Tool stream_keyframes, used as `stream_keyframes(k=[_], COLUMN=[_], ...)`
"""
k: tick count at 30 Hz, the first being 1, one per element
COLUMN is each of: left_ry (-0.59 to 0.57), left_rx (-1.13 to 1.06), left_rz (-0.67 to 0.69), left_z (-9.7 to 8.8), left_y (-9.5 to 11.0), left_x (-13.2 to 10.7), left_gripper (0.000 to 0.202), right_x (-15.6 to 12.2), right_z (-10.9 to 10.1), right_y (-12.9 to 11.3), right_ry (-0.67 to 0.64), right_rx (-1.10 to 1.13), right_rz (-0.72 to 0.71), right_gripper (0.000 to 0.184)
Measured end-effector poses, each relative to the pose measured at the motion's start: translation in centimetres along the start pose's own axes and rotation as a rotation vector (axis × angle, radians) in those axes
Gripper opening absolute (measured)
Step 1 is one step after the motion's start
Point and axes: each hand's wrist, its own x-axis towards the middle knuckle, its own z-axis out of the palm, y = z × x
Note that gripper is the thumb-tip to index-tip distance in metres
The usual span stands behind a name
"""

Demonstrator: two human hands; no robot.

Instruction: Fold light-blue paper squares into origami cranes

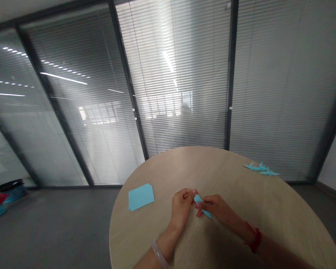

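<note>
A small folded piece of light blue paper (202,204) is held just above the round wooden table (268,209). My left hand (181,206) pinches its upper tip with curled fingers. My right hand (216,207) grips the paper's lower part from the right, fingers closed over it. A pale bracelet circles my left wrist and a red cord my right wrist.
A small stack of light blue square sheets (141,196) lies on the table to the left of my hands. Folded blue paper figures (261,169) sit at the far right rim. Glass walls with blinds stand behind; dark floor and coloured hoops (4,194) lie at the left.
</note>
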Motion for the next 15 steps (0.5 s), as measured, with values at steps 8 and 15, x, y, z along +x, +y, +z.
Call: stream_keyframes(k=[8,15], left_ry=[0.082,0.112], left_rx=[0.157,0.181], left_rz=[0.090,0.165], left_z=[-0.43,-0.55], left_y=[-0.27,-0.24], left_x=[0.04,-0.04], left_gripper=[0.035,0.024], right_x=[0.11,0.08], right_z=[-0.34,-0.33], right_y=[0.17,-0.10], right_ry=[0.016,0.049], right_rx=[-0.017,-0.046], right_rz=[-0.022,-0.041], right_gripper=[0.045,0.041])
